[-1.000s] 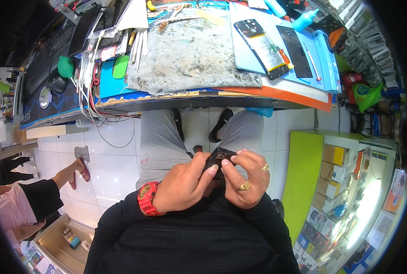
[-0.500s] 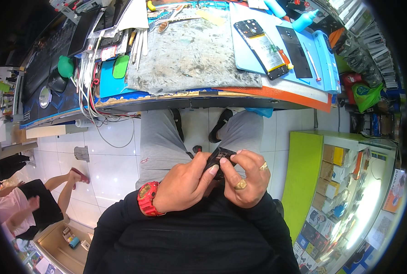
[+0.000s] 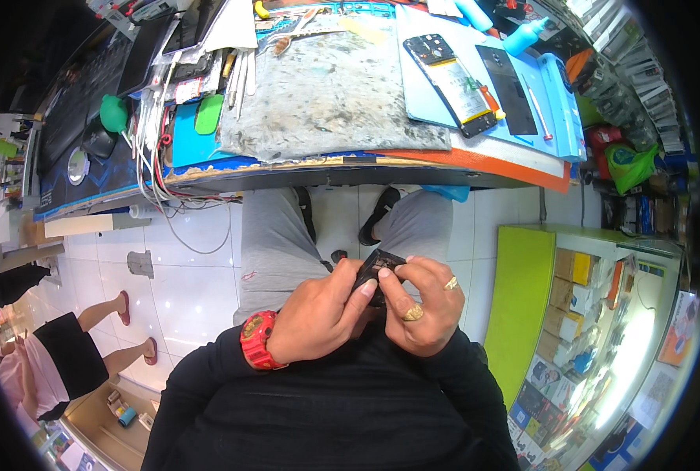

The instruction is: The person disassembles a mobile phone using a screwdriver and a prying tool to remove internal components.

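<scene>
Over my lap, both hands hold a small black rectangular object [image 3: 376, 262] whose exact kind I cannot make out. My left hand [image 3: 312, 315], with a red watch [image 3: 260, 339] at its wrist, grips the near-left side, thumb along the edge. The thumb and fingers of my right hand [image 3: 422, 308] pinch its right corner; two gold rings sit on that hand. My fingers hide much of the object's lower part. Ahead on the bench lies an opened phone [image 3: 453, 82] with its battery showing, beside a dark flat panel [image 3: 507, 88].
A stained grey work cloth [image 3: 326, 98] covers the bench middle. White cables [image 3: 152, 149] hang off its left edge. At right stands a green-sided display case [image 3: 522, 290]. A person in a black skirt [image 3: 71, 357] is at the left, near an open box [image 3: 106, 424].
My hands keep their grip, with only a slight shift of the object and my left wrist. The person at the left has stepped, and both their feet now show.
</scene>
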### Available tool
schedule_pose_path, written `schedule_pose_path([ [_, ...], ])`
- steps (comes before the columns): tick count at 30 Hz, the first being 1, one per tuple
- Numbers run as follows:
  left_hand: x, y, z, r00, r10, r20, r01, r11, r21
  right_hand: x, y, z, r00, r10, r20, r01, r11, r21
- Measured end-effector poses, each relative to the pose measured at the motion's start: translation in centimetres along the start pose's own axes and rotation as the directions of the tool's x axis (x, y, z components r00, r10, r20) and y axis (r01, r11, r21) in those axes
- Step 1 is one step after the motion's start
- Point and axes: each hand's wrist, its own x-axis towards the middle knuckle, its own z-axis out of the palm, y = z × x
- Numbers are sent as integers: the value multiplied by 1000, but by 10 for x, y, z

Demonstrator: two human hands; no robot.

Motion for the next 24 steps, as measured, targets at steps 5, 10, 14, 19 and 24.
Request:
schedule_pose_path([
  [5,0,3,-2,999,-25,25,25,1000,5,-3,6,-2,998,-35,-47,36,999,24],
  [10,1,2,-1,1000,-1,15,1,1000,8,3,8,-8,998,-70,8,69,998,9],
  [14,2,2,-1,1000,3,24,-4,1000,18,6,8,-10,997,-74,37,73,997,15],
  [19,0,-4,0,999,21,24,-21,1000,-6,4,8,-5,997,-51,53,48,997,53],
  [24,4,-20,1,989,-118,85,129,982,-137,0,6,-2,993,17,114,-24,998,66],
])
